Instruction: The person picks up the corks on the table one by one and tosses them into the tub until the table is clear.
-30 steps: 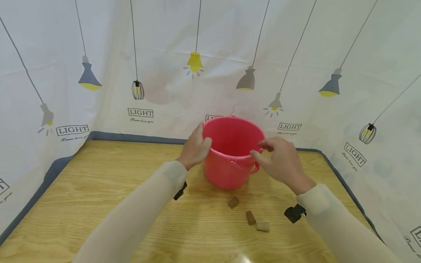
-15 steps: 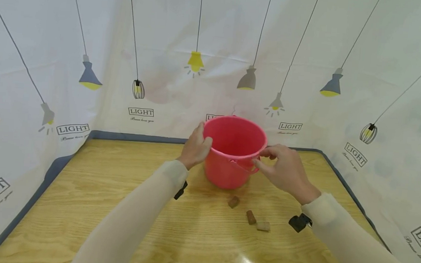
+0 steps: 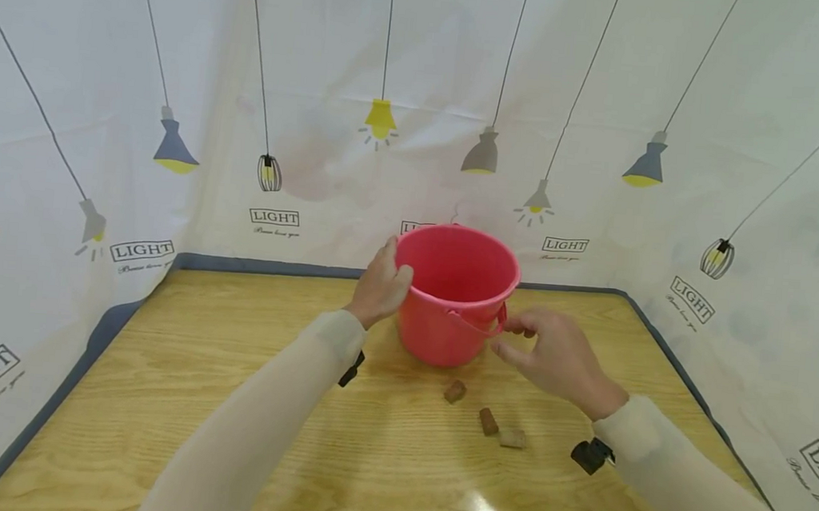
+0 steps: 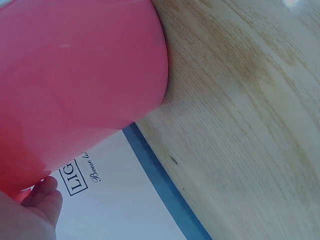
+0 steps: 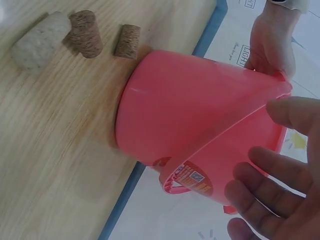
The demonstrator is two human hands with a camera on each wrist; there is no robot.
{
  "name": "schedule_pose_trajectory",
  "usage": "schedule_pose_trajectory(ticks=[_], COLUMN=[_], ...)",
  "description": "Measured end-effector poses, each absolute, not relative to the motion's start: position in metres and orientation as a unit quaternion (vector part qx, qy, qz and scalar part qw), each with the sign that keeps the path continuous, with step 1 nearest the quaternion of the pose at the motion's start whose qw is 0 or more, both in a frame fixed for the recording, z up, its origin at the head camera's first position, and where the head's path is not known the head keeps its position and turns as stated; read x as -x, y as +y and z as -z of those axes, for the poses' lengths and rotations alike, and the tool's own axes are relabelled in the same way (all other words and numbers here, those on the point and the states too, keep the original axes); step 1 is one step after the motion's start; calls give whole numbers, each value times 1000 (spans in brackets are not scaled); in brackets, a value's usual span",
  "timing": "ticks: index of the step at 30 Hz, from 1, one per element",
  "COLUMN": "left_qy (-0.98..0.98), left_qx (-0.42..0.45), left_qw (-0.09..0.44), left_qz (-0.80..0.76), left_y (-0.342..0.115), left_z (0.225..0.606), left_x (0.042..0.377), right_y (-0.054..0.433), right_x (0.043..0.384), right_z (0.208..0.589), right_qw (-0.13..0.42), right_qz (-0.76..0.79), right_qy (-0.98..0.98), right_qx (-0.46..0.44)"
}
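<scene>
A pink plastic bucket (image 3: pixel 439 336) stands upright on the wooden table (image 3: pixel 225 401), its mouth facing up. My left hand (image 3: pixel 379 287) grips the rim on the left, thumb near the inner edge and fingers outside. The bucket's handle (image 5: pixel 220 132) hangs down against the near side. Beside the handle's right end is my right hand (image 3: pixel 556 355), fingers spread and loosely bent, holding nothing. In front of the bucket lie two brown corks, one close to it (image 3: pixel 454 391) and one farther forward (image 3: pixel 488 422), and a pale cork-shaped piece (image 3: pixel 512 438). The bucket's bottom inside is hidden.
A white cloth (image 3: pixel 313 192) printed with lamps surrounds the table at the back and both sides. Its blue border (image 3: pixel 271 268) runs along the table's edge. A sticker with a code (image 5: pixel 195 176) is on the bucket's side.
My right hand has moved down from the bucket's rim, along its right side and slightly to the right. The handle, left hand and bucket stay nearly where they were.
</scene>
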State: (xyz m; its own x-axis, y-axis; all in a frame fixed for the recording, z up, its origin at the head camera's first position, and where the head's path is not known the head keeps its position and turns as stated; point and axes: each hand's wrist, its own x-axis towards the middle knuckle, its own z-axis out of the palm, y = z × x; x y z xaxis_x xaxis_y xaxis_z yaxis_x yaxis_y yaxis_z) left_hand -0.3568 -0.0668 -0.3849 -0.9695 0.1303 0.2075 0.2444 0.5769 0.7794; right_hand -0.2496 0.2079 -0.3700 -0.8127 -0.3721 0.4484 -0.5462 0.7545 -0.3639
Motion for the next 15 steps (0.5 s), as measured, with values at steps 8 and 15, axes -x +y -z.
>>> schedule_pose_trajectory(ticks=[8, 15], left_qy=[-886, -883], left_qx=[104, 105], left_qw=[66, 66], left_qz=[448, 453], left_y=[-67, -67], left_z=[386, 386], left_x=[358, 357], right_y=[213, 217], right_x=[249, 250], right_z=[376, 383], right_qw=[123, 80], right_qz=[-201, -170], right_qy=[-933, -937], right_qx=[-274, -295])
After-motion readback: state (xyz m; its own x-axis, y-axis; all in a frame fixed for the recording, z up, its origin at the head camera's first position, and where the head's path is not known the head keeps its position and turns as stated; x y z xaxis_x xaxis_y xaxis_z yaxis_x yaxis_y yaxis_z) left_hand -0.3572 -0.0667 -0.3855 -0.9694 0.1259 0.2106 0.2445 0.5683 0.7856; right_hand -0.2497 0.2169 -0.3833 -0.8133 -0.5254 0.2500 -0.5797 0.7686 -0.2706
